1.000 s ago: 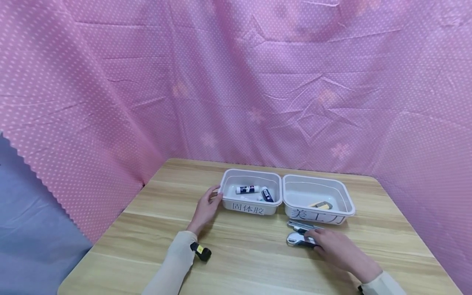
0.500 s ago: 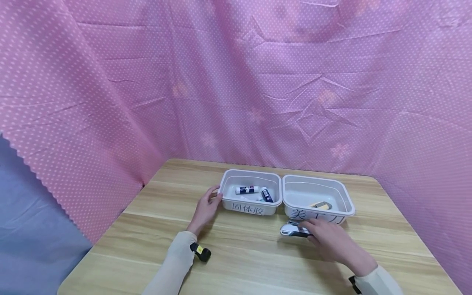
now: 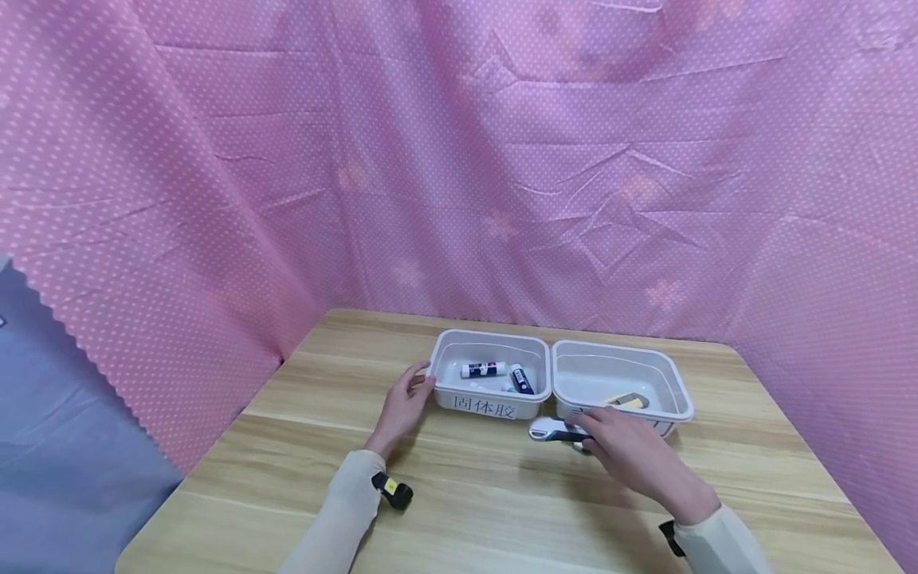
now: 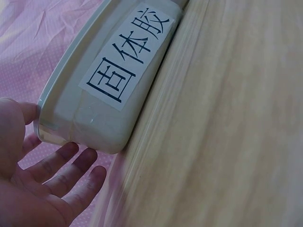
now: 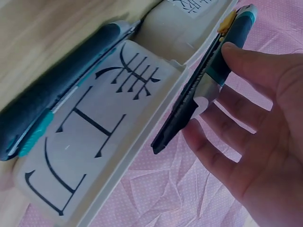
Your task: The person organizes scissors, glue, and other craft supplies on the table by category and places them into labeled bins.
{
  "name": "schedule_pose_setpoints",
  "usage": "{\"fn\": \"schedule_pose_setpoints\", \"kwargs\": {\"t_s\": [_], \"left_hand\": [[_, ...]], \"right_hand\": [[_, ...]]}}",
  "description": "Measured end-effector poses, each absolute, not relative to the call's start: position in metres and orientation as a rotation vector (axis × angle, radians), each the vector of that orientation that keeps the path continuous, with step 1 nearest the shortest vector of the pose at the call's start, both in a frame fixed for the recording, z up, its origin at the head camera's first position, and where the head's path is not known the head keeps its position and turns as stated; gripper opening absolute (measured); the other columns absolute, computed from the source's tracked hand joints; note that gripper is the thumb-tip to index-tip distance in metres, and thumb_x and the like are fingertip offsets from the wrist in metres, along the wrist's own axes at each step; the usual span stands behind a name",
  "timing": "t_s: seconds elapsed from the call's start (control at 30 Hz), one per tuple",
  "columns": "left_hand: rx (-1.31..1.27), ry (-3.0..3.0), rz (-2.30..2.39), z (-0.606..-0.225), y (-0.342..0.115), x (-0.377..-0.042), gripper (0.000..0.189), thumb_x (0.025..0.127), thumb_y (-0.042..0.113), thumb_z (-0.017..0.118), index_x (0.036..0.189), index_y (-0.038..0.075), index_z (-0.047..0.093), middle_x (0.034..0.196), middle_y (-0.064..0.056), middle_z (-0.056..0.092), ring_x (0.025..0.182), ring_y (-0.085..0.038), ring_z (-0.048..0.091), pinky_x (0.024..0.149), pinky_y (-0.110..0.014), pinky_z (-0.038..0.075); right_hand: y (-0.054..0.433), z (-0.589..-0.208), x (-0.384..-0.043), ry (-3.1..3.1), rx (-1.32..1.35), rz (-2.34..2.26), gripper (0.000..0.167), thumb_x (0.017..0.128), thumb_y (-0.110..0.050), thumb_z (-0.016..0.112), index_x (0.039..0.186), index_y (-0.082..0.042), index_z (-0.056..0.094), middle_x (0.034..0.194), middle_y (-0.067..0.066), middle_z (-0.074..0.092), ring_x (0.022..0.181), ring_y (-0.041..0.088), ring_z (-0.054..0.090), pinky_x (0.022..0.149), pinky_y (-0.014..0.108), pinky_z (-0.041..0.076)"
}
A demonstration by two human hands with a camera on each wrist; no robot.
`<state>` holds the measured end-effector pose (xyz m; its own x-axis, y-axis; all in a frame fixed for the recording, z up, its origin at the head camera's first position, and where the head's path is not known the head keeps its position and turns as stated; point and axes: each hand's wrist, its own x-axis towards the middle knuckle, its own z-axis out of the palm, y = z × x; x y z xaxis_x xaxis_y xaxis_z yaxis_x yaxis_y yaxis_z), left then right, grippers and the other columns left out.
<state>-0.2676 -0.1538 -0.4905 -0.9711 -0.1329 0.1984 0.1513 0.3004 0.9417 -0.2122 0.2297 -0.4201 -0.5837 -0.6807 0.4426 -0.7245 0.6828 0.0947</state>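
Observation:
My right hand (image 3: 631, 454) pinches a box cutter (image 3: 552, 430) between thumb and fingers; its dark body, teal trim and yellow slider (image 5: 227, 22) show in the right wrist view. It is raised in front of the right white box (image 3: 677, 387). A second box cutter (image 5: 61, 85) lies on the table along that box's labelled front, mostly hidden by my hand in the head view. My left hand (image 3: 402, 406) rests against the left end of the left white box (image 3: 445, 391), thumb at the rim, fingers fairly straight.
Several glue sticks (image 3: 484, 370) lie in the left box. A yellow box cutter (image 3: 629, 400) lies in the right one. Both boxes stand side by side near the back of the wooden table (image 3: 459, 510). A pink dotted cloth (image 3: 459, 159) hangs behind.
My right hand has lifted a box cutter off the table and brought it left and toward the boxes. The second cutter stays on the table. My left hand keeps its place.

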Motion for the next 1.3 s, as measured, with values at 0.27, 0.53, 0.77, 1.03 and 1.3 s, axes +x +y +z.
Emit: {"fn": "schedule_pose_setpoints", "kwargs": {"t_s": [0.27,0.53,0.77,1.03,1.3], "left_hand": [[-0.024,-2.325,-1.739,-0.491,-0.154,-0.269,0.049,0.105,0.032,0.06,0.15,0.017,0.05,0.14,-0.021,0.061,0.124,-0.038,0.064,0.108,-0.05,0.052],[-0.035,-2.321,-1.721,-0.49,-0.153,-0.267,0.049,0.105,0.031,0.059,0.15,0.016,0.05,0.138,-0.022,0.062,0.121,-0.037,0.065,0.105,-0.048,0.054],[-0.039,-2.317,-1.731,-0.49,-0.152,-0.268,0.048,0.105,0.027,0.059,0.15,0.015,0.049,0.139,-0.023,0.061,0.123,-0.039,0.064,0.106,-0.049,0.053],[-0.03,-2.325,-1.744,-0.489,-0.153,-0.268,0.05,0.105,0.033,0.059,0.151,0.017,0.049,0.141,-0.021,0.061,0.124,-0.037,0.064,0.107,-0.049,0.052],[-0.03,-2.304,-1.755,-0.489,-0.152,-0.267,0.048,0.105,0.028,0.06,0.15,0.015,0.05,0.139,-0.023,0.061,0.123,-0.038,0.064,0.107,-0.049,0.053]], "right_hand": [[0.222,-0.408,-0.218,-2.467,1.059,0.12,0.039,0.084,-0.01,0.082,0.121,-0.015,0.072,0.103,0.001,0.072,0.086,0.019,0.068,0.068,0.037,0.058],[0.217,-0.396,-0.221,-2.496,1.042,0.151,0.034,0.087,-0.01,0.08,0.12,-0.014,0.072,0.11,0.004,0.074,0.092,0.024,0.07,0.068,0.04,0.058],[0.219,-0.392,-0.232,-2.476,1.049,0.191,0.032,0.086,-0.009,0.08,0.117,-0.013,0.072,0.109,0.005,0.074,0.095,0.025,0.069,0.073,0.042,0.059],[0.221,-0.391,-0.241,-2.456,1.048,0.263,0.034,0.086,-0.006,0.081,0.118,-0.011,0.071,0.11,0.004,0.073,0.094,0.022,0.069,0.078,0.042,0.06],[0.222,-0.386,-0.249,-2.498,0.997,0.323,0.029,0.089,-0.004,0.077,0.116,-0.01,0.071,0.111,0.005,0.073,0.093,0.02,0.068,0.078,0.041,0.06]]}}
